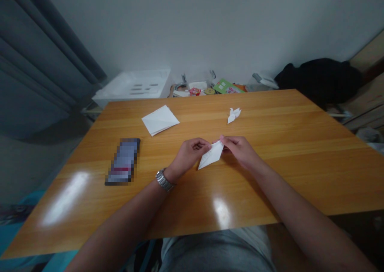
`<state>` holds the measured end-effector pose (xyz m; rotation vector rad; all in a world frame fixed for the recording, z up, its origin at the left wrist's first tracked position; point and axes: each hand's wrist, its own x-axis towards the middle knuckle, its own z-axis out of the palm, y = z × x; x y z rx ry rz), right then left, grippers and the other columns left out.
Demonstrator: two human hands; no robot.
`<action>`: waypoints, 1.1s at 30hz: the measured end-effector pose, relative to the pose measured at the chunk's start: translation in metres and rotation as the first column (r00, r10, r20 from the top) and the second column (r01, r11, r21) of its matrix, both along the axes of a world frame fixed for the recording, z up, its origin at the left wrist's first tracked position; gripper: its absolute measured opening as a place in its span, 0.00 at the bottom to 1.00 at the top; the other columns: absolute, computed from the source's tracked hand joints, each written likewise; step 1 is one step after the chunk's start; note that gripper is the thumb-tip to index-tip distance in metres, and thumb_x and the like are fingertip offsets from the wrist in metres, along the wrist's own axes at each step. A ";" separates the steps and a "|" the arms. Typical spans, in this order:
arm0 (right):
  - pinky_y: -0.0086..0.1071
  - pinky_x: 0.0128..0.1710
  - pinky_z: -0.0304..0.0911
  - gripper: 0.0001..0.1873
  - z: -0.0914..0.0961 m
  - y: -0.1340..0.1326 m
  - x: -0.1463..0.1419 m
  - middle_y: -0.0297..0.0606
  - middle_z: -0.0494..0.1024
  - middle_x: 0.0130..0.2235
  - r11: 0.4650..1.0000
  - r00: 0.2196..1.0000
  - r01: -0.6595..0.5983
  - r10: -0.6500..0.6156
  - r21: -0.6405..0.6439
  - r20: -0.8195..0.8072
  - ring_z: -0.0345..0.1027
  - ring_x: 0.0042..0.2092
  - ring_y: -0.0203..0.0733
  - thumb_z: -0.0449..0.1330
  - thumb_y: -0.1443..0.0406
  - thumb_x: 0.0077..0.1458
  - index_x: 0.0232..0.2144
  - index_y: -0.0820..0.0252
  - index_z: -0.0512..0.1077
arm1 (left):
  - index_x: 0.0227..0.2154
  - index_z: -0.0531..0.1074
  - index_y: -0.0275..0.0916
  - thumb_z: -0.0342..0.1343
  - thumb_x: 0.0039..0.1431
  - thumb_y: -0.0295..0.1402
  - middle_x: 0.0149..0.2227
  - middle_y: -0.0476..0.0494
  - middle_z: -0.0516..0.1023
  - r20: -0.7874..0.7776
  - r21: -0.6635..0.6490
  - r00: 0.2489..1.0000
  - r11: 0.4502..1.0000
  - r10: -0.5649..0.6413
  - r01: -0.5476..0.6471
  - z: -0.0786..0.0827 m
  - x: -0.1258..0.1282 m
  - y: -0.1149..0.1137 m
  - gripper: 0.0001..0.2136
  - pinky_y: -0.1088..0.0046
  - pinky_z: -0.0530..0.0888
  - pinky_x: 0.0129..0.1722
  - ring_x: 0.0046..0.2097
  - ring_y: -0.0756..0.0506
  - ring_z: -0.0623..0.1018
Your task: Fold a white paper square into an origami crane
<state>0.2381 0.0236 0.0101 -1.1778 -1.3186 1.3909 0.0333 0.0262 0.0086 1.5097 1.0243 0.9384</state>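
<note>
Between my two hands is a small folded sheet of white paper [212, 156], diamond-like in outline, with one point toward me. My left hand [192, 154] pinches its upper left edge, a metal watch [164, 180] around that wrist. The upper right corner is gripped by the thumb and fingers of my right hand [238, 147]; some fingertips are hidden behind the paper. Beyond my right hand, a finished-looking white paper crane [233, 115] rests on the table.
On the wooden table [285, 144] lie a stack of white paper [160, 120] at the back left and a phone [123, 161], its screen blurred, at the left. Past the far edge are a white foam box [135, 84], a green packet [227, 87] and a black cloth-like heap [319, 80].
</note>
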 end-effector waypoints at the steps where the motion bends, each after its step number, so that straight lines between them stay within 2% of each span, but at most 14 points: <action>1: 0.38 0.41 0.72 0.25 0.000 0.000 0.000 0.42 0.83 0.34 1.000 1.000 -0.002 0.002 0.010 0.010 0.77 0.36 0.47 0.63 0.44 0.54 0.33 0.61 0.82 | 0.34 0.79 0.35 0.63 0.59 0.43 0.35 0.42 0.81 -0.005 0.009 1.000 1.000 -0.006 0.006 0.000 0.000 0.000 0.14 0.74 0.72 0.35 0.35 0.48 0.77; 6: 0.36 0.41 0.69 0.20 0.000 0.001 0.002 0.41 0.84 0.37 0.990 0.993 -0.065 0.052 0.128 0.102 0.76 0.38 0.45 0.69 0.50 0.51 0.36 0.60 0.81 | 0.34 0.79 0.35 0.63 0.58 0.42 0.35 0.43 0.81 -0.030 0.051 1.000 0.999 -0.001 0.003 0.000 -0.003 0.001 0.13 0.74 0.72 0.36 0.36 0.48 0.78; 10: 0.35 0.40 0.68 0.18 -0.003 0.002 0.003 0.40 0.84 0.36 0.985 0.989 -0.056 0.031 0.166 0.147 0.75 0.37 0.44 0.68 0.51 0.52 0.34 0.60 0.81 | 0.34 0.79 0.35 0.64 0.58 0.42 0.35 0.43 0.82 -0.026 0.035 1.000 0.999 0.005 -0.004 -0.003 -0.003 0.002 0.13 0.75 0.72 0.34 0.35 0.48 0.78; 14: 0.35 0.40 0.68 0.18 -0.004 0.001 0.003 0.39 0.83 0.35 0.990 0.995 -0.035 0.023 0.134 0.095 0.75 0.36 0.43 0.67 0.50 0.53 0.34 0.60 0.81 | 0.35 0.80 0.35 0.64 0.58 0.44 0.36 0.42 0.83 -0.003 0.006 1.000 1.000 0.005 -0.005 -0.005 -0.003 0.003 0.14 0.74 0.72 0.34 0.36 0.48 0.78; 19: 0.36 0.39 0.70 0.20 0.000 0.003 0.004 0.40 0.83 0.35 0.993 0.995 0.058 -0.066 0.107 0.068 0.76 0.37 0.46 0.67 0.48 0.52 0.33 0.59 0.82 | 0.38 0.81 0.36 0.63 0.59 0.45 0.38 0.42 0.83 0.004 -0.021 1.000 1.000 0.004 -0.004 -0.005 -0.005 0.005 0.15 0.74 0.72 0.36 0.37 0.47 0.78; 29: 0.36 0.39 0.71 0.22 0.000 0.005 0.005 0.40 0.82 0.33 0.994 0.996 0.084 -0.086 0.070 0.039 0.76 0.36 0.46 0.67 0.46 0.51 0.33 0.59 0.81 | 0.35 0.79 0.35 0.65 0.56 0.44 0.35 0.42 0.82 0.035 -0.025 0.997 0.997 0.068 -0.067 -0.003 -0.001 0.003 0.15 0.74 0.73 0.34 0.35 0.47 0.78; 33: 0.38 0.38 0.73 0.22 -0.001 0.005 0.003 0.41 0.83 0.36 0.988 0.989 0.150 -0.150 0.045 -0.012 0.76 0.37 0.47 0.68 0.47 0.50 0.33 0.60 0.80 | 0.39 0.79 0.35 0.64 0.57 0.44 0.39 0.41 0.82 0.049 -0.040 0.998 0.999 0.034 -0.032 -0.003 -0.001 0.003 0.16 0.73 0.74 0.37 0.38 0.47 0.79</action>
